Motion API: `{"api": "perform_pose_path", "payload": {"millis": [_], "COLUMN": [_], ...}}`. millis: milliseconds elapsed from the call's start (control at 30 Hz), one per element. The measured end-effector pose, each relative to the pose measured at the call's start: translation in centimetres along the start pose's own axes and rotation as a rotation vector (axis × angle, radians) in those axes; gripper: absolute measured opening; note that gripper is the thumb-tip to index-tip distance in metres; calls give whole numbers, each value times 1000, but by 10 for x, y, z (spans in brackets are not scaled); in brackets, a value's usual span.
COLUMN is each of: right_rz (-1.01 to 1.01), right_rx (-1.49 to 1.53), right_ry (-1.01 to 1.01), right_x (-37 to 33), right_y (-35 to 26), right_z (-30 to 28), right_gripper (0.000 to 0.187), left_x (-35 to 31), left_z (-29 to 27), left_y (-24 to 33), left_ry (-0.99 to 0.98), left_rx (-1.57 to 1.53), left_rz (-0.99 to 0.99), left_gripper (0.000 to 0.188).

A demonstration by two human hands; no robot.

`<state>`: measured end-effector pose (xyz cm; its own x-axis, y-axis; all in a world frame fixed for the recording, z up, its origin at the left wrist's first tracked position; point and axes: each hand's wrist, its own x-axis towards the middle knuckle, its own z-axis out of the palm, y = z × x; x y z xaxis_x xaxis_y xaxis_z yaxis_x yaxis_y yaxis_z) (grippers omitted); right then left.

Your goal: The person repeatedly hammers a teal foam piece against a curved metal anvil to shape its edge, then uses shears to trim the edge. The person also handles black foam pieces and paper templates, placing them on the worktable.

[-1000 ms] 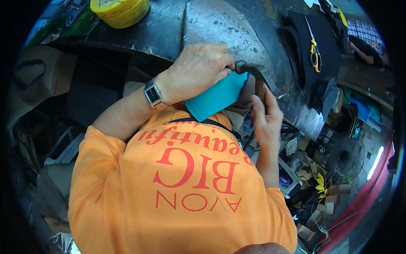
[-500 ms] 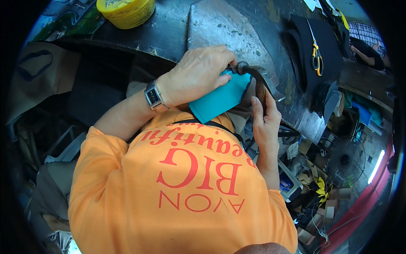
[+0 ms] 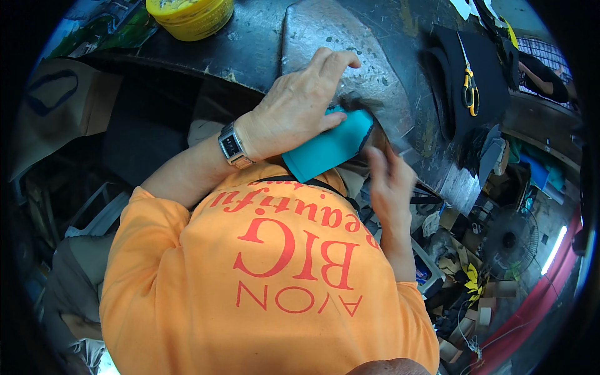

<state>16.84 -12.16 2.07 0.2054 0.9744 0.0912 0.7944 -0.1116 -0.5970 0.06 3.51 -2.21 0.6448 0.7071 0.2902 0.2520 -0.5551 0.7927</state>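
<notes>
My left hand (image 3: 290, 109), with a watch (image 3: 232, 145) on its wrist, rests on a turquoise piece (image 3: 331, 145) that looks like sheet material with a dark, jagged far edge. Its thumb presses on top of the piece; the index finger is raised and bent, and the other fingers are partly hidden. To the right, my right hand (image 3: 390, 184) grips a hammer (image 3: 377, 139) by its brown handle. Hand and hammer are smeared by motion, the dark head blurring at the piece's far edge. What lies under the piece is hidden.
A worn grey sheet (image 3: 331, 37) lies on the dark table (image 3: 250, 47) beyond my hands. Farther left stands a yellow tub (image 3: 194, 19). Yellow-handled scissors (image 3: 470, 90) lie on black material (image 3: 444, 56) at right. A fan (image 3: 509, 240) and clutter fill the lower right.
The left index finger has lifted off the piece's far edge and now points up. The hammer, clear before, is blurred; its head has moved slightly.
</notes>
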Motion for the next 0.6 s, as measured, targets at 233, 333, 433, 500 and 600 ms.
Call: {"api": "perform_pose_path", "payload": {"millis": [233,333,433,500,600], "right_rz": [323,373,297,228,110], "right_rx": [320,592,650,743,759], "right_ry": [-38,120,321,402,485], "right_x": [9,8,4,1,-5], "right_y": [8,8,8,9,9], "right_z": [-8,-11,-19,-29,-44], "right_gripper": [34,42,50,50,49], "left_x": [-15,-26,-26,-21,-10], "left_z": [-3,3,5,-2,-31], "left_y": [19,30,37,42,41], "left_ry": [-110,-266,-268,-254,-220], "left_rx": [38,204,293,193,-113], "left_rz": [194,242,251,246,205], "left_gripper": [68,70,57,46,24]}}
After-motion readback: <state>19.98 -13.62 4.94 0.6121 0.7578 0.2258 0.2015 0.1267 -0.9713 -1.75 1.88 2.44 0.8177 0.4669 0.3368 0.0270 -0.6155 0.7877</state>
